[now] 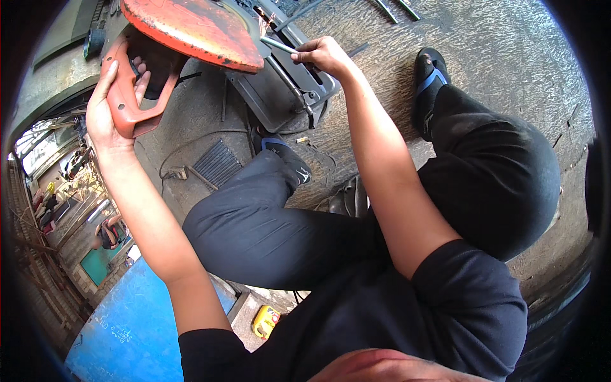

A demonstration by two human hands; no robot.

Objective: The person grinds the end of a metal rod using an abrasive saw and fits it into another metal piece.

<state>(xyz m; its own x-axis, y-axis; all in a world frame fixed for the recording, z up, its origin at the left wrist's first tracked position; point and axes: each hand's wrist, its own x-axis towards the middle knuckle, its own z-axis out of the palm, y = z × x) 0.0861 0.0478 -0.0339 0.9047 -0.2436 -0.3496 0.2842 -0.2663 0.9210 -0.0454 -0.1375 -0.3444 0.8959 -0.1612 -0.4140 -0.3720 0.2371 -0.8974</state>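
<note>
My left hand point(102, 124) is wrapped around the orange handle point(122, 107) of a cut-off saw, fingers at its trigger. The worn orange blade guard point(191, 28) hides much of the cutting wheel. Between the fingers of my right hand point(323, 56) is a thin metal rod point(279, 45). Its far end reaches to the wheel's edge, where small sparks point(264, 25) fly. Below the guard lies the saw's dark base point(270, 95), with a clamp screw point(289, 83) along it.
Several short rods point(217, 162) lie side by side on the floor near my left foot point(283, 156). Longer rods point(394, 9) lie at the far right. A cable point(191, 140) curves over the floor. A blue panel point(130, 325) and yellow container point(265, 321) are near left; another person point(109, 232) is farther off.
</note>
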